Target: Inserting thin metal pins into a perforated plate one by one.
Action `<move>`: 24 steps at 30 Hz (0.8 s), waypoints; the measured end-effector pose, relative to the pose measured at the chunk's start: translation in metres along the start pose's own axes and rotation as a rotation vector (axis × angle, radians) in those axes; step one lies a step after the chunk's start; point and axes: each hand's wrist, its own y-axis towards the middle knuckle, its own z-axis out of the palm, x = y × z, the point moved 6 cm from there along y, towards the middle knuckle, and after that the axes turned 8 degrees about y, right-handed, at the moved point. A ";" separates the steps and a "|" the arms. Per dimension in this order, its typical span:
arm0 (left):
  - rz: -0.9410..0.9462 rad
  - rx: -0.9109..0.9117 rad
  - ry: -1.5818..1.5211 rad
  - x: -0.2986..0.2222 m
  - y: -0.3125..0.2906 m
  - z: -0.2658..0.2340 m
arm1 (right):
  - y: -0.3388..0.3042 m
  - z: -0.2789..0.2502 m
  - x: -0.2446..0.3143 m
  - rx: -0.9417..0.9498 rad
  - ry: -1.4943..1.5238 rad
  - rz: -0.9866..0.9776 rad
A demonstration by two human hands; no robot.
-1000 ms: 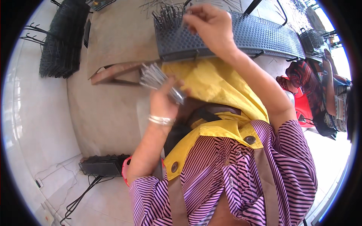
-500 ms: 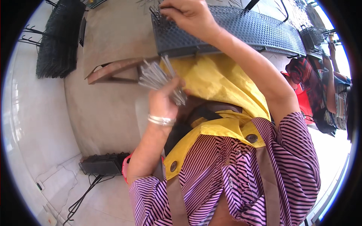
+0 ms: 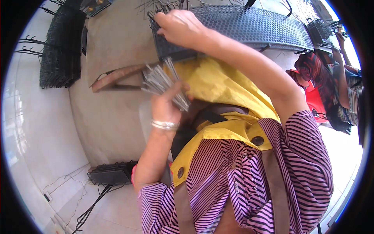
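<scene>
My left hand [image 3: 166,104] is closed round a bundle of thin silvery metal rods [image 3: 159,79], which fan out above the fist in front of my yellow apron [image 3: 218,82]. Farther off, my right hand [image 3: 180,26] reaches over the left end of a dark perforated metal panel [image 3: 249,29]. Its fingers are curled together close to a cluster of dark wire pieces [image 3: 171,7] there. Whatever those fingers pinch is too small and blurred to name.
A brown metal bar frame [image 3: 119,78] juts out left of the rods. Stacked black wire racks [image 3: 60,46] stand at the far left, and more black racks [image 3: 111,173] at the lower left. Another person's arm [image 3: 343,85] shows at the right, near a red chair [image 3: 314,99].
My right hand has moved left and slightly nearer, staying over the panel's left end. The left hand keeps the rods in nearly the same spot.
</scene>
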 end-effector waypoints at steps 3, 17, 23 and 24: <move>0.003 -0.011 -0.029 0.000 0.001 -0.003 | -0.030 -0.004 0.009 0.024 0.329 0.136; -0.021 -0.112 -0.005 0.004 -0.002 -0.008 | -0.075 -0.018 -0.008 -0.109 1.301 0.969; 0.012 -0.080 -0.012 0.003 0.001 -0.007 | -0.032 -0.046 -0.039 -0.587 1.014 0.389; 0.011 -0.079 -0.013 0.002 0.001 -0.005 | -0.031 -0.045 -0.041 -0.587 1.012 0.389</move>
